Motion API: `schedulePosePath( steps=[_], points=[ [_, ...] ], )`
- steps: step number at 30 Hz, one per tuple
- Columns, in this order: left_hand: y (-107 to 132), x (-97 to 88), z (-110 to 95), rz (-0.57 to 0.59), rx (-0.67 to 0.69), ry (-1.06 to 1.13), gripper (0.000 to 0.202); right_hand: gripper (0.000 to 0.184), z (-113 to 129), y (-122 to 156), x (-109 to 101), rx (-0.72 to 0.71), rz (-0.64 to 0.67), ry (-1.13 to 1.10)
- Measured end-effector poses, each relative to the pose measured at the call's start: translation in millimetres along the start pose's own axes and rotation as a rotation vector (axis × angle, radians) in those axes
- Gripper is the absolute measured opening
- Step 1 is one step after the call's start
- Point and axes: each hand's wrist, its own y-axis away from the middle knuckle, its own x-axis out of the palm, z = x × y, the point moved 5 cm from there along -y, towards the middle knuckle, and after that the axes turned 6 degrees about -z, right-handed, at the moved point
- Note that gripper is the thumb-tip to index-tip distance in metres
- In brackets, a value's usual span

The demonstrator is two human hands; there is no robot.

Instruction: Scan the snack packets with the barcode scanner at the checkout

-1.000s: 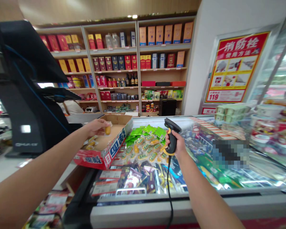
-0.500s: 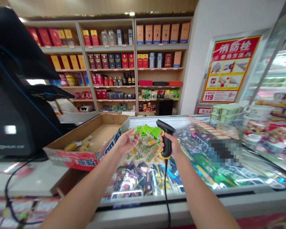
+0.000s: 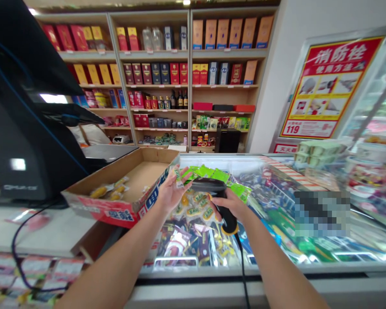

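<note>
Two bare hands: close together above a glass-topped freezer, each occupied.
Right hand: fingers wrapped around the handle of a black-and-yellow scanner, its head turned towards the left hand; whether the trigger is pressed cannot be told.
Left hand: half open, palm showing, holding one small clear-wrapped packet against its fingers, just beside the scanner's head.
Scanning: apparently midway, with the held packet being presented; no reading shows.
Yellow packets on the glass: a loose cluster beneath the hands, partly hidden by the scanner; probably the share already done.
Open carton: to the left, with several similar packets inside, probably those left; nothing visible marks which have been scanned.
Green packets: bright, lying behind the yellow cluster.
Wall shelves: at the back, rows of boxed goods and bottles.
</note>
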Motion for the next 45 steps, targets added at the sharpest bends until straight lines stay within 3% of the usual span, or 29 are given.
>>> schedulePosePath(
  steps=[4,20,24,29,34,39,42,45],
  points=[
    [2,2.9,-1,0.026,0.033,-0.020,0.046,0.024,-4,-4,6,-0.016,0.026,0.101],
    [5,6.8,0,0.040,0.061,-0.087,0.055,0.024,-8,-4,10,-0.017,0.016,0.083],
    [5,5.4,2,0.043,0.051,-0.128,0.049,0.023,-7,-3,-1,0.021,-0.081,-0.082],
    [5,7.6,12,0.040,0.132,-0.380,0.042,0.025,0,-1,-36,-0.008,-0.389,-0.383],
    [-5,28.5,31,0.074,0.236,-0.793,0.048,0.019,2,0,-73,-0.067,-0.669,-0.554],
    [-19,74.3,48,0.128,0.451,-1.178,0.038,0.019,-3,1,-86,-0.109,-0.718,-0.618],
    [-21,91.3,68,0.152,0.432,-1.153,0.024,0.020,-5,2,-88,-0.132,-0.724,-0.624],
    [-17,94.8,81,0.139,0.381,-0.997,0.025,0.022,-7,0,-87,-0.151,-0.713,-0.621]
  ],
)
